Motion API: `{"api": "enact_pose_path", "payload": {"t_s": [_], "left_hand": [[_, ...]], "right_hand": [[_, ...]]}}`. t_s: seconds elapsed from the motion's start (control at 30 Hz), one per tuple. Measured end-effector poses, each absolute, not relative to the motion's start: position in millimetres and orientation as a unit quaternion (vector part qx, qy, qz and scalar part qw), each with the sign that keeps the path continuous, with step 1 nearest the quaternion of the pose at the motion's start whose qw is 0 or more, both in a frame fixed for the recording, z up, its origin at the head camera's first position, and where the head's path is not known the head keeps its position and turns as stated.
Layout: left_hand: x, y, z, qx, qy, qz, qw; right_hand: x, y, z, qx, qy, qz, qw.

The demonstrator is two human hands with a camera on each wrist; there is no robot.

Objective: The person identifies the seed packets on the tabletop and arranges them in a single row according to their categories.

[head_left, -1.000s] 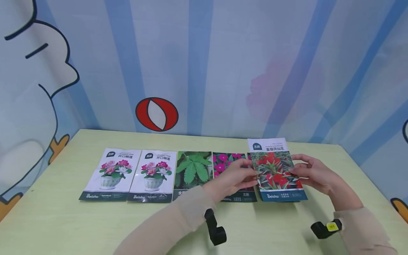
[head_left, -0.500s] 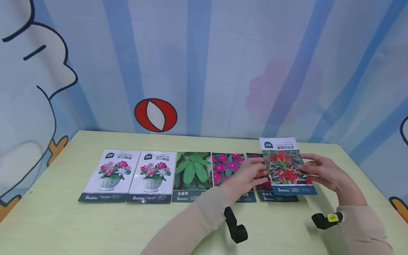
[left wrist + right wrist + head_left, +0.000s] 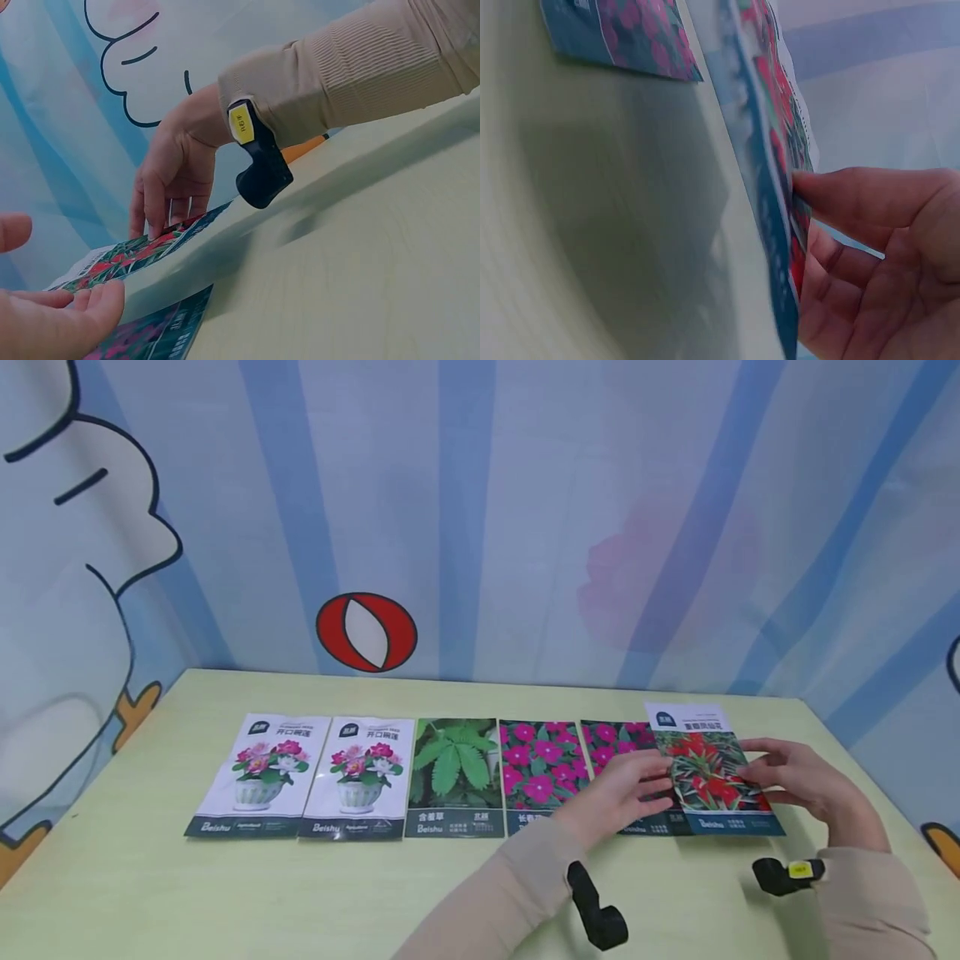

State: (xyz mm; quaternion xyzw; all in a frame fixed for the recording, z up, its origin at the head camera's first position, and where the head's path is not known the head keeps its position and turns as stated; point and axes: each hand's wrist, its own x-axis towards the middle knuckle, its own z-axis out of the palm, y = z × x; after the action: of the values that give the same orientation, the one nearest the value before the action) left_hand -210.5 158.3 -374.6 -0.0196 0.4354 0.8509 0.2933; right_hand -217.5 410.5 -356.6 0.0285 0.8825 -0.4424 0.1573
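In the head view my right hand (image 3: 806, 785) pinches the right edge of a seed packet (image 3: 712, 777) with red flowers. The right wrist view shows the thumb (image 3: 855, 196) on the packet's front and the fingers behind it. The packet is raised and tilted, with its shadow on the table below. My left hand (image 3: 622, 793) is by the packet's left edge, thumb apart from the fingers; whether the fingertips touch it I cannot tell. Under that hand lies a seed packet (image 3: 611, 737) with magenta flowers, partly covered by the hand and the red-flower packet.
Along the pale table (image 3: 300, 893), to the left, lie another magenta-flower packet (image 3: 540, 764), a green-leaf packet (image 3: 456, 768) and two white packets with potted flowers, one (image 3: 358, 777) beside the other (image 3: 258, 777). A printed cloth (image 3: 525, 527) stands behind the table.
Both hands have moved right, and the red-flower packet has gone right with the right hand, now a bit lower than half a second ago. More of the magenta-flower packets shows.
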Motion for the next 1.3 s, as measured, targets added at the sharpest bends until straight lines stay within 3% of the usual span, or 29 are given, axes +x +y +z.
{"api": "enact_pose_path", "payload": {"t_s": [0.4, 0.67, 1.07, 1.2, 1.3], "left_hand": [[-207.8, 181.2, -380.5, -0.024, 0.407, 0.861, 0.304], [-209.7, 189.1, -390.1, -0.054, 0.405, 0.867, 0.284], [-217.1, 191.4, -380.4, -0.048, 0.379, 0.873, 0.302], [-216.6, 182.4, -377.2, -0.006, 0.392, 0.866, 0.310], [-222.1, 160.1, -363.1, 0.103, 0.492, 0.809, 0.306]], "right_hand": [[-217.5, 419.4, -356.8, 0.077, 0.892, -0.418, 0.154], [-227.6, 403.0, -366.0, 0.073, 0.900, -0.396, 0.166], [-236.1, 396.3, -363.7, 0.109, 0.899, -0.384, 0.181], [-233.2, 399.7, -364.9, 0.103, 0.912, -0.353, 0.181], [-228.7, 405.5, -359.9, 0.088, 0.922, -0.339, 0.168]]}}
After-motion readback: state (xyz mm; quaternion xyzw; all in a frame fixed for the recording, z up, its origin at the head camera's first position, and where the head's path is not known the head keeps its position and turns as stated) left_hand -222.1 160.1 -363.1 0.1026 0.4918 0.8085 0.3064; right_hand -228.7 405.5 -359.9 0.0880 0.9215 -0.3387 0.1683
